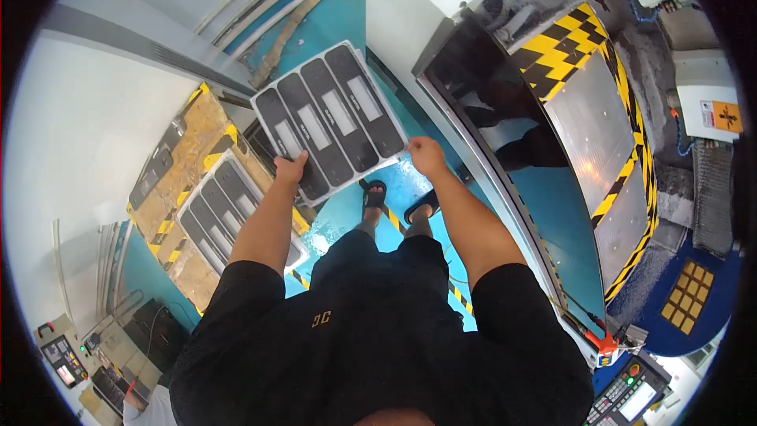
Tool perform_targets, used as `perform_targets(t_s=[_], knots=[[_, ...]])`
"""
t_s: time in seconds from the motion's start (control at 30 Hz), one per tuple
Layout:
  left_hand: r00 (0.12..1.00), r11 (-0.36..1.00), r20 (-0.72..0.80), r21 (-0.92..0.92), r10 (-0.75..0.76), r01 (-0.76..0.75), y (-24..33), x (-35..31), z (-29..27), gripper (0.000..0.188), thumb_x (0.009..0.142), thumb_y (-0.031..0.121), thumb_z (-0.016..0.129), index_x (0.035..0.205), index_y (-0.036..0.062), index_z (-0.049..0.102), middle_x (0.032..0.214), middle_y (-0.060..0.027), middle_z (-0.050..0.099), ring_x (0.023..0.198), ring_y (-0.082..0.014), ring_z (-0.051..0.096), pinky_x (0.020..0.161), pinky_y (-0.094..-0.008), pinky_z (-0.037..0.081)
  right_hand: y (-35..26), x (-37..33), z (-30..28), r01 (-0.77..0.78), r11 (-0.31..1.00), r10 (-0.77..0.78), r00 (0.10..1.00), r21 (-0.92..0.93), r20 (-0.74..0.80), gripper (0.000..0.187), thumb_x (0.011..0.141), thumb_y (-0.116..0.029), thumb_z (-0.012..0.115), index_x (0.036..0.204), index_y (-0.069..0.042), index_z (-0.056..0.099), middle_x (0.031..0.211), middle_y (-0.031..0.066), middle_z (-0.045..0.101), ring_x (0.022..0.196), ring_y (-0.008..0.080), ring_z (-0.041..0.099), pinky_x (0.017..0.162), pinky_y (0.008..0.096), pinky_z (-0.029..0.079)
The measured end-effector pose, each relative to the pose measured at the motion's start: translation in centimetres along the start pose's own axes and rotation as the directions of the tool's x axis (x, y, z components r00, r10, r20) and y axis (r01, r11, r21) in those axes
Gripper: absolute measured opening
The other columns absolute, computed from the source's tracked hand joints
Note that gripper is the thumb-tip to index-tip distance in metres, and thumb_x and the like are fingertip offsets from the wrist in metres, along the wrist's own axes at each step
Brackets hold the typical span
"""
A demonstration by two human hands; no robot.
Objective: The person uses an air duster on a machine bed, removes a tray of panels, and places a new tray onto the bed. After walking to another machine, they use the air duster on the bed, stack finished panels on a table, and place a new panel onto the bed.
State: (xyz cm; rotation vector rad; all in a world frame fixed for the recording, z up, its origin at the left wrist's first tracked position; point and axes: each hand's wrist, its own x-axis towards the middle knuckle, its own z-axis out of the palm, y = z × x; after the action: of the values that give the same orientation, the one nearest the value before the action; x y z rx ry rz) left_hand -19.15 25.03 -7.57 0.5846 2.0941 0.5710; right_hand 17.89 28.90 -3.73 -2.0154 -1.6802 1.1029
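Note:
Both my hands hold a pale shallow tray (356, 179) above the floor, in front of my legs. Several long dark panels (344, 68) lie side by side in it, each with a light rectangular patch. My left hand (292, 167) grips the near left edge, its thumb over the top of the tray. At the right corner, my right hand (426, 156) pinches the rim with its fingers closed. The fingers beneath the tray are hidden. Left of my left forearm, a similar tray (195, 243) of dark panels rests on a worn wooden tabletop (177, 181).
To my right stands a machine with a dark glossy panel (505, 102) and a metal bed (587, 130) edged in yellow-black tape. A control panel (631, 394) is at lower right. Another person's white sleeve (158, 409) shows at lower left. A grey cabinet (110, 102) rises at left.

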Motion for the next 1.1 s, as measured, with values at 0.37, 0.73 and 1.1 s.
perform_targets(t_s=[0.37, 0.73, 1.1], knots=[[0.999, 0.999, 0.004, -0.009, 0.035, -0.035, -0.9, 1.0, 0.3, 0.100, 0.078, 0.039, 0.083, 0.142, -0.0108, 0.024, 0.140, -0.0327, 0.046, 0.130, -0.0390, 0.050, 0.107, -0.0419, 0.041, -1.6, -0.5, 0.6, -0.093, 0.990, 0.080, 0.990, -0.107, -0.116, 0.026, 0.088, -0.027, 0.060, 0.094, -0.006, 0.074, 0.097, 0.0199, 0.071, 0.094, 0.0397, 0.067, 0.083, 0.0482, 0.053], [0.998, 0.994, 0.014, -0.090, 0.065, -0.063, -1.4, 1.6, -0.2, 0.098, 0.079, 0.035, 0.084, 0.142, -0.0105, 0.024, 0.140, -0.0302, 0.046, 0.128, -0.0366, 0.051, 0.106, -0.0411, 0.042, -2.0, -0.3, 0.9, -0.148, 0.985, 0.135, 0.980, -0.088, -0.146, 0.029, 0.085, -0.029, 0.060, 0.094, -0.006, 0.075, 0.096, 0.0194, 0.072, 0.095, 0.0383, 0.068, 0.085, 0.0452, 0.053], [0.999, 0.998, 0.044, -0.056, -0.017, 0.020, -0.2, 0.9, -0.5, 0.101, 0.078, 0.035, 0.084, 0.143, -0.0103, 0.022, 0.141, -0.0288, 0.047, 0.128, -0.0360, 0.051, 0.106, -0.0430, 0.043, -1.5, 0.2, 1.1, -0.260, 0.905, 0.262, 0.964, 0.337, 0.040, 0.035, 0.083, -0.032, 0.070, 0.102, -0.003, 0.073, 0.098, 0.0166, 0.073, 0.092, 0.0329, 0.071, 0.082, 0.0422, 0.054]])
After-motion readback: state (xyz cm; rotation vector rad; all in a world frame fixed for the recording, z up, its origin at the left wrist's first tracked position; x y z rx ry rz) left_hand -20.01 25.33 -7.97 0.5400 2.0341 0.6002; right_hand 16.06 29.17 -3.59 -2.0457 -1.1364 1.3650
